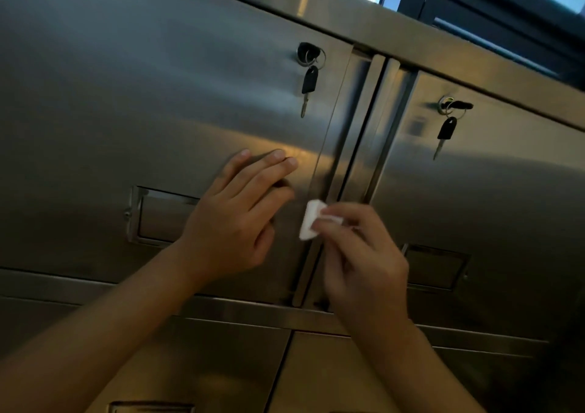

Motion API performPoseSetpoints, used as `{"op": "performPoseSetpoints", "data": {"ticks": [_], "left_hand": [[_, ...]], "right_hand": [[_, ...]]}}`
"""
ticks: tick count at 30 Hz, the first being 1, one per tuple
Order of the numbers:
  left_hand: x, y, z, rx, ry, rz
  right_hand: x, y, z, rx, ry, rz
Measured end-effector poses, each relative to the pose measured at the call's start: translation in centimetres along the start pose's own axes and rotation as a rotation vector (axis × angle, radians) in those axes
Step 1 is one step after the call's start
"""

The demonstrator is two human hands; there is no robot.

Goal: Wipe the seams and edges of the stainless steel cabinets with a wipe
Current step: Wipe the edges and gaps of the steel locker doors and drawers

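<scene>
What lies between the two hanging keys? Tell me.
In the head view, between the left door's key and the right door's key runs the vertical seam: two door edges with a recessed steel strip between them. Nothing else sits there.

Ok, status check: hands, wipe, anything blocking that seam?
Left hand flat on left cabinet door. Right hand pinching wipe at the vertical seam. Key hangs above, off the seam.
</scene>
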State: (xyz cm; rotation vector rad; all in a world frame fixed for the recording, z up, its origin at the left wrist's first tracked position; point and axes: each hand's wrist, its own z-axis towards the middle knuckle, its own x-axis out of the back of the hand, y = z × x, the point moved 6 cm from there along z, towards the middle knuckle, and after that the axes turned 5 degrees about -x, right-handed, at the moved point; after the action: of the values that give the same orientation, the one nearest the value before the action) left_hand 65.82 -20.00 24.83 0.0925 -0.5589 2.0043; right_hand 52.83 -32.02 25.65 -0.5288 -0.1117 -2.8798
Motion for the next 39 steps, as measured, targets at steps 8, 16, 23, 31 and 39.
{"op": "performPoseSetpoints", "data": {"ticks": [8, 16, 23, 31, 39], "left_hand": [[0.1, 0.0, -0.1, -0.002, 0.019, 0.011], [0.1, 0.3, 0.0, -0.004, 0.046, 0.024], [0.0, 0.2, -0.1, -0.006, 0.052, 0.024], [0.1, 0.2, 0.1, -0.005, 0.042, 0.034], [0.0, 0.3, 0.0, -0.022, 0.051, 0.051]], "right_hand": [[-4.0, 1.4, -1.0, 0.012, -0.082, -0.107], [-6.6, 0.8, -6.9, -0.042, -0.169, -0.087], [-7.7, 0.9, -9.6, -0.118, -0.191, -0.066], [-8.1, 0.9, -10.6, -0.147, -0.225, -0.007], [-8.3, 1.1, -10.0, -0.153, -0.322, 0.063]]}}
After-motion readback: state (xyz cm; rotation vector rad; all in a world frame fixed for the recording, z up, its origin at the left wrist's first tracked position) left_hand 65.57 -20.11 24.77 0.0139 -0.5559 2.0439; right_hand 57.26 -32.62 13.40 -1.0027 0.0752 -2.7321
